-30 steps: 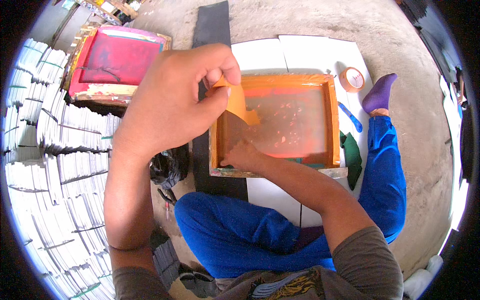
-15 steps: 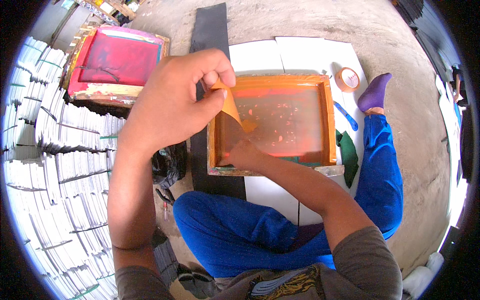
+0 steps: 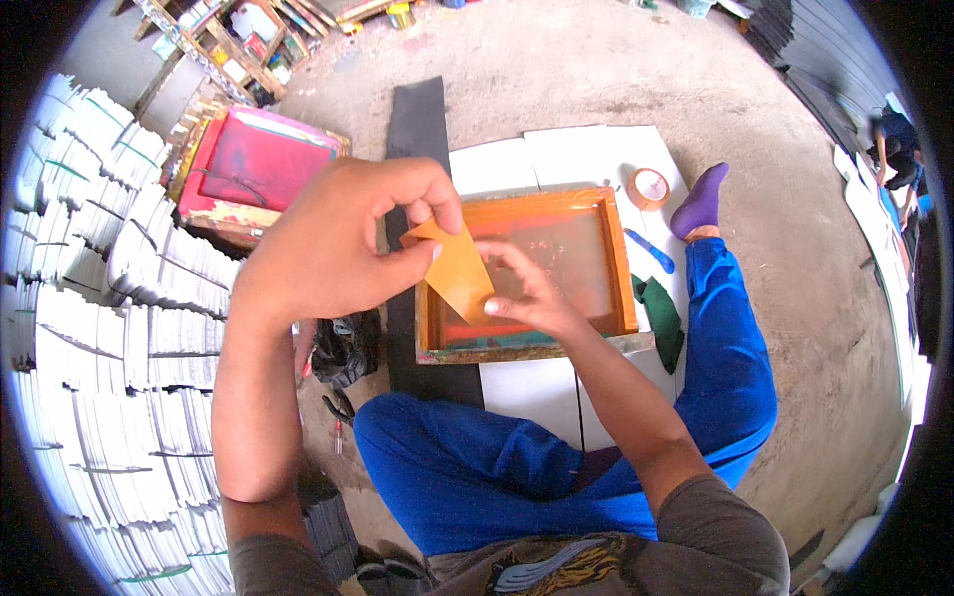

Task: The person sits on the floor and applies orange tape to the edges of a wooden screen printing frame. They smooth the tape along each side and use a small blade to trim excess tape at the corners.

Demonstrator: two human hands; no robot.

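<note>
My left hand [image 3: 343, 233] is raised at the left of a wooden-framed printing screen [image 3: 626, 268], its thumb and fingers pinching the upper end of a strip of brown tape [image 3: 457, 278]. The strip hangs slanted over the screen's left side. At its right edge is my right hand [image 3: 532, 293], with thumb and fingertips on the strip and the fingers curved. The screen's mesh is greyish with orange-red areas and small pale marks; the hands and strip hide its left part.
Right of the screen lie a roll of brown tape [image 3: 648, 189], a blue cutter [image 3: 649, 250] and a green cloth [image 3: 659, 323] on white boards [image 3: 527, 387]. A pink screen [image 3: 263, 164] stands far left, above stacked paper bundles [image 3: 149, 427]. A co-worker [image 3: 897, 149] is at far right.
My right hand has risen from the screen's lower left to the tape strip's edge. The strip is now spread flatter toward me. The whole view has shifted, with more floor showing beyond.
</note>
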